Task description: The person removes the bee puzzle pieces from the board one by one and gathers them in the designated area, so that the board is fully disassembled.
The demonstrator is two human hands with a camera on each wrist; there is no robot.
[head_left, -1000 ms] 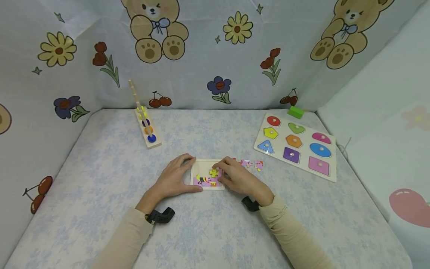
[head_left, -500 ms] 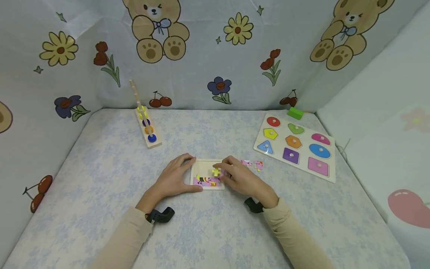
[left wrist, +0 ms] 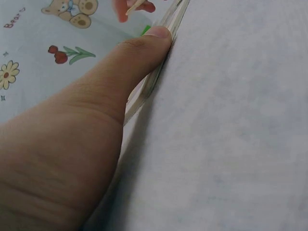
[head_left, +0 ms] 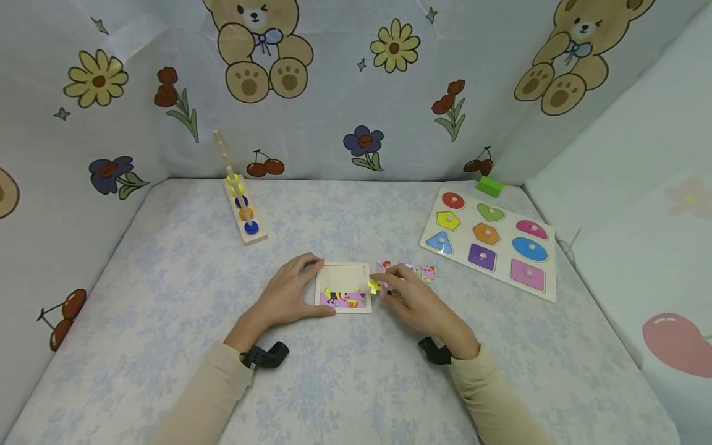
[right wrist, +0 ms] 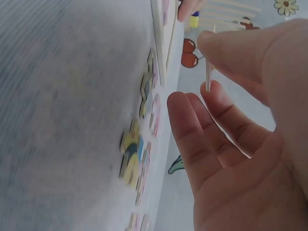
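Note:
A small wooden jigsaw tray (head_left: 345, 275) lies on the table, with fitted pink picture pieces (head_left: 345, 300) along its near side and bare wood above them. My left hand (head_left: 286, 293) grips it at the left, fingers at the far left corner and thumb along the near edge. In the left wrist view the thumb (left wrist: 144, 50) presses on the tray's rim. My right hand (head_left: 417, 300) pinches a yellow jigsaw piece (head_left: 374, 287) just right of the tray. The right wrist view shows this piece (right wrist: 208, 77) edge-on between thumb and index finger, raised off the table.
Several loose jigsaw pieces (head_left: 428, 272) lie right of the tray, partly behind my right hand. A shape puzzle board (head_left: 456, 248) with knobs sits at the back right, a green block (head_left: 490, 186) behind it. A wooden ring stacker (head_left: 256, 240) stands back left.
My right hand has drawn the yellow piece from over the tray to the right, past its edge. My left hand and the tray stay put.

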